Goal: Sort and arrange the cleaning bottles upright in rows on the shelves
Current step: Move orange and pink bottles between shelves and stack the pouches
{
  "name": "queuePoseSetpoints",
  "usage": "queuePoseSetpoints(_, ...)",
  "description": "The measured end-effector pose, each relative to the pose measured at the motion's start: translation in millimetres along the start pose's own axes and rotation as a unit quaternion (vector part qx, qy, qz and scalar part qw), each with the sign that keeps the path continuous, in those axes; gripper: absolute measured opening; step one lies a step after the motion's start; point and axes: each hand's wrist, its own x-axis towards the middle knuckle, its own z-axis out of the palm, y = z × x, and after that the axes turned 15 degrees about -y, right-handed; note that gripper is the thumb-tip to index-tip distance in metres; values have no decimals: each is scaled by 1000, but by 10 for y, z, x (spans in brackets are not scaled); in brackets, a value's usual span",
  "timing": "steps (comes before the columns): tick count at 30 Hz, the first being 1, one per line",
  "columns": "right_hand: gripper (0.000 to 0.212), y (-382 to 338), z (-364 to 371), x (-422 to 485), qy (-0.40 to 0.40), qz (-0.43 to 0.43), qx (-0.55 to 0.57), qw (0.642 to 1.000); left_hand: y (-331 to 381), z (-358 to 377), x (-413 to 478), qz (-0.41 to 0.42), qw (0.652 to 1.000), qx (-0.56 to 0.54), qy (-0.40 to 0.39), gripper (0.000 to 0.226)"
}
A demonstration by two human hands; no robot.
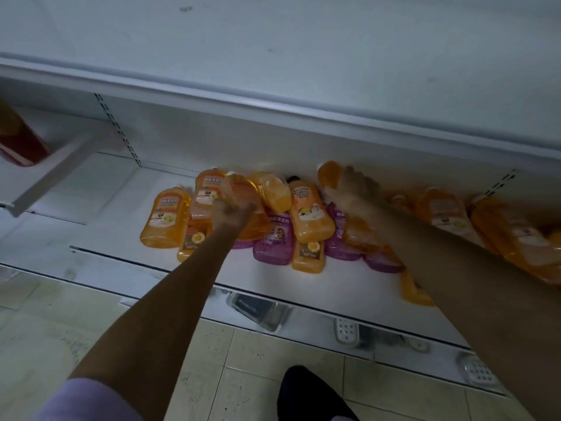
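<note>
left hand (234,209): grips blurred orange bottle (239,189)
right hand (359,185): grips second orange bottle (329,171)
shelf (127,259): bottle heap (309,214), orange and purple, lying flat

bottles (311,214) in a heap on the lower shelf (127,238), beneath upper shelf (273,95)

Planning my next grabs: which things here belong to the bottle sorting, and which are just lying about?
Job: piled orange bottles, purple bottles, bottom shelf, left hand and right hand, each gripping an orange bottle.
Lying about: red container, white perforated dishes, dark packet under the shelf.
</note>
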Motion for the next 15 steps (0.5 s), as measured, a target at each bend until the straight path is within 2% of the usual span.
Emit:
queuePoseSetpoints(3, 65, -44, -134, -232, -26, 55, 176, 983, -14, -224, -245, 27, 987, -150, -60, 62)
queuePoseSetpoints(6, 66, -97, -157, -502, -51, 102, 369, 923, 20, -470, -561, 41, 948, -275, -153, 55)
queuePoseSetpoints(9, 65, -147, -77, -921, -10, 104, 552, 827, 114, -573, -1025, 59, 885, -394, -243, 36)
queuePoseSetpoints(11, 41, -193, -30, -1286, 35, 70, 647, 759, 156, -602, -1360, 50, 847, -437, -298, 39)
queuePoseSetpoints(12, 35, -205, -14, -1454, 37, 42, 695, 717, 184, -615, -1519, 53, 830, -447, -330, 44)
queuePoseSetpoints(14, 50, -221, 12, -1784, -19, 1, 760, 650, 247, -617, -1800, 57, 815, -435, -380, 46)
queuePoseSetpoints(15, 51, -218, 12, -1963, -39, -10, 767, 640, 274, -610, -1907, 53, 810, -428, -398, 44)
